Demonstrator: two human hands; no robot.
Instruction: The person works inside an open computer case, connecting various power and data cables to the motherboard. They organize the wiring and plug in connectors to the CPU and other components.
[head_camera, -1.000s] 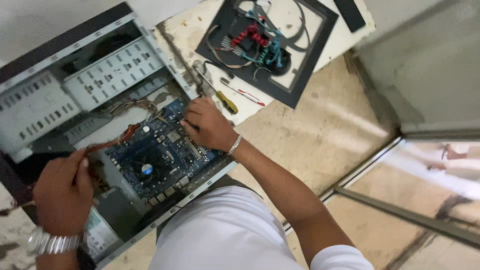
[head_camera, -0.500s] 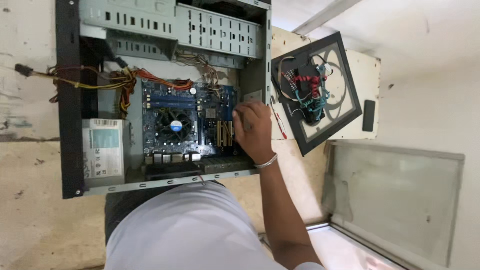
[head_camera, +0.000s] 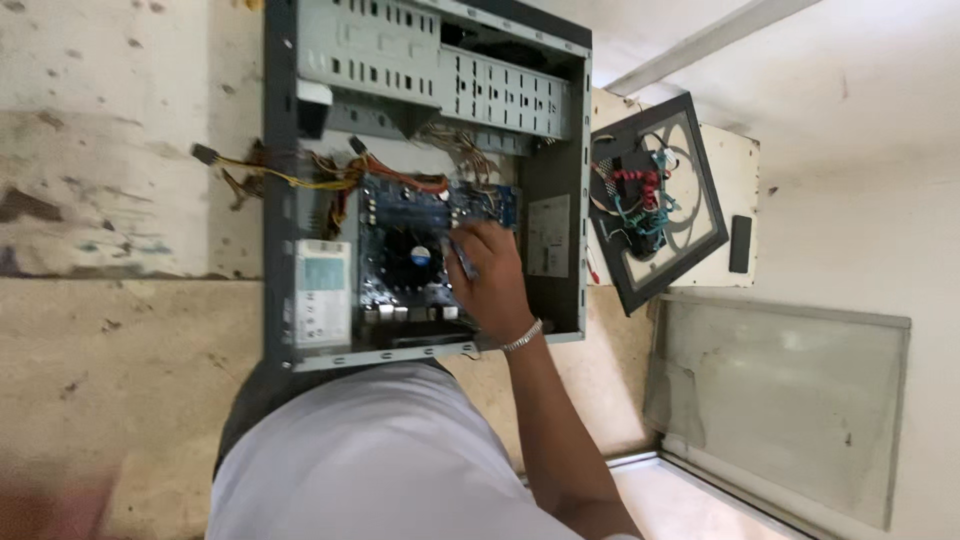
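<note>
An open grey computer case (head_camera: 275, 200) lies on the floor in front of me. Inside it sits a blue motherboard (head_camera: 400, 215) with a round cooler fan (head_camera: 415, 255). My right hand (head_camera: 492, 285), with a metal bracelet on its wrist, rests over the right part of the motherboard. Its fingers are closed on a thin grey tool (head_camera: 460, 256) that points at the board. A blurred reddish patch at the bottom left corner may be my left hand (head_camera: 50, 505), too smeared to read. My light shirt fills the lower middle.
Yellow and red cables (head_camera: 300, 175) spill over the case's left wall. A white-labelled box (head_camera: 322, 290) sits left of the motherboard, with metal drive cages (head_camera: 430, 60) above it. A black panel with wires (head_camera: 655, 200) lies on a white board at right, and a glass pane (head_camera: 790, 400) lies below.
The view has swung and drawn closer, so the case now stands upright in the picture. My right hand has slid left onto the motherboard. My left hand has left the case.
</note>
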